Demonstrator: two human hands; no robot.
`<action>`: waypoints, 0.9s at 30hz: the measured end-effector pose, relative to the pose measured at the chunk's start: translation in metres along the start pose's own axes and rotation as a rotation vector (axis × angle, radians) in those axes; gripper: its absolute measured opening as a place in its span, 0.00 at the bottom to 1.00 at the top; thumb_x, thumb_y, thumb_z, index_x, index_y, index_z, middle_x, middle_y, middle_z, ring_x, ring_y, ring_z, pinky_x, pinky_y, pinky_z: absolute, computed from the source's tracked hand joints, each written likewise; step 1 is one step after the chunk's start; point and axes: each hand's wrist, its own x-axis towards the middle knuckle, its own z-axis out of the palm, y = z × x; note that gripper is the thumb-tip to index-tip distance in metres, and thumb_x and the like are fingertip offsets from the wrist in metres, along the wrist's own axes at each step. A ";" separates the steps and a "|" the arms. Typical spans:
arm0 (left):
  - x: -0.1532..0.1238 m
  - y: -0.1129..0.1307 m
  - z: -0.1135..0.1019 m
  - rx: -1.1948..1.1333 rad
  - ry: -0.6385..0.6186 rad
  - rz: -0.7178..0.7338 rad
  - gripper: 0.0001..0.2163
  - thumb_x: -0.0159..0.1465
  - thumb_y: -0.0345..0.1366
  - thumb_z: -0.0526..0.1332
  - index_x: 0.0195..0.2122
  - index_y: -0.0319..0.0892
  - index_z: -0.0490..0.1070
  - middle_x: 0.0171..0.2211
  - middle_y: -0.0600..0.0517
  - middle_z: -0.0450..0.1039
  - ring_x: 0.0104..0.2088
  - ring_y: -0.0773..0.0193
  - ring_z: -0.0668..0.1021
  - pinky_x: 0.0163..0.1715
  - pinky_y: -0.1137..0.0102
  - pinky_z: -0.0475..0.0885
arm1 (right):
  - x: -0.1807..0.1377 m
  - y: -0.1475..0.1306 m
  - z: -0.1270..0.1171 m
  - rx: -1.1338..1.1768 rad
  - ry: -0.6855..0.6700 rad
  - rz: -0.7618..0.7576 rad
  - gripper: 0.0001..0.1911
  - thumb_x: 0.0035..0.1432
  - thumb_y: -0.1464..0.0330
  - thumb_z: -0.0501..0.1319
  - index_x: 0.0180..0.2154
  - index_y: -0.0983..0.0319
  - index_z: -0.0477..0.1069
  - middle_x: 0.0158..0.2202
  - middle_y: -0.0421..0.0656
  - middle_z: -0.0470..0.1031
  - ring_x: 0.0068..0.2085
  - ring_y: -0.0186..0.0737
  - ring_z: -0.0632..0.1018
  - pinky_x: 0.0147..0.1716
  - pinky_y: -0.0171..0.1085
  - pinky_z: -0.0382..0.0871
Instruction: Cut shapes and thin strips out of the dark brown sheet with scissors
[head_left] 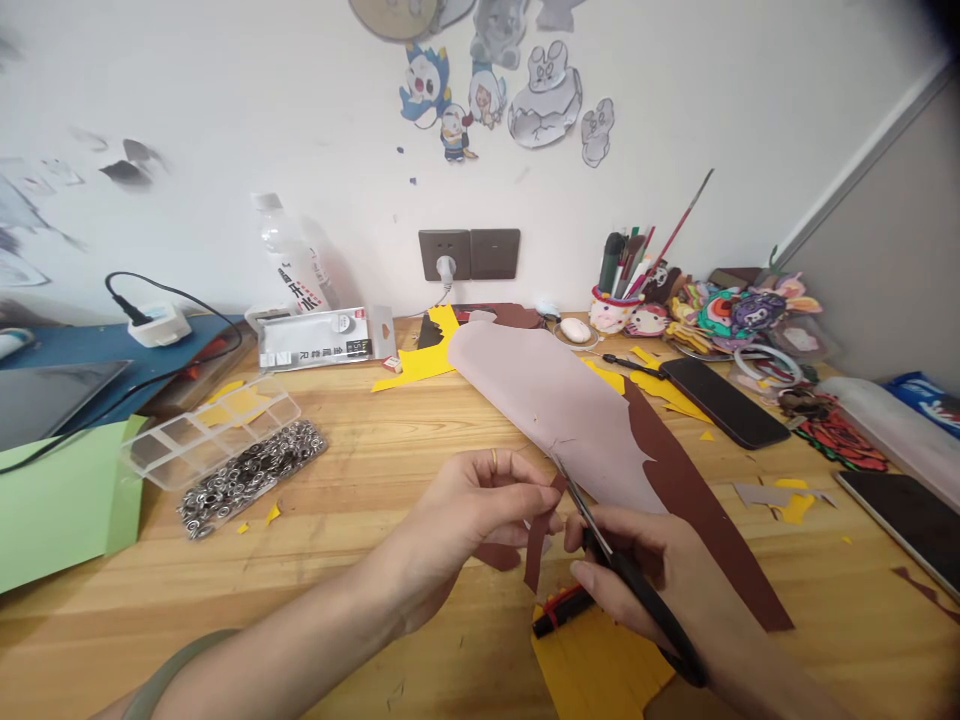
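Observation:
My left hand (pixel 501 505) pinches a narrow strip of brown paper (pixel 534 550) between thumb and fingers, its lower end hanging down. My right hand (pixel 637 570) is closed around the black handles of a pair of scissors (pixel 596 530). The blades point up and left, with their tips close beside the top of the strip; whether they touch it I cannot tell. Behind the hands lies a large pale mauve sheet (pixel 555 385) over a brown sheet (pixel 690 500). A dark pen (pixel 562 610) rests on yellow paper (pixel 600 670) below my right hand.
At left stand a clear compartment box (pixel 214 430) holding metal rings (pixel 251 475) and a green sheet (pixel 64 510). A bottle (pixel 289 255) and packaged ruler (pixel 326 338) sit by the wall. On the right are a phone (pixel 724 402), pen cup (pixel 613 308) and paper scraps (pixel 791 500).

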 end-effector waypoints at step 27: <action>0.002 0.000 0.000 0.211 0.049 -0.011 0.07 0.52 0.38 0.61 0.28 0.40 0.72 0.22 0.54 0.66 0.23 0.70 0.67 0.24 0.72 0.63 | 0.004 0.000 -0.006 0.234 0.260 -0.020 0.09 0.45 0.69 0.61 0.33 0.57 0.67 0.23 0.36 0.69 0.24 0.33 0.69 0.22 0.30 0.64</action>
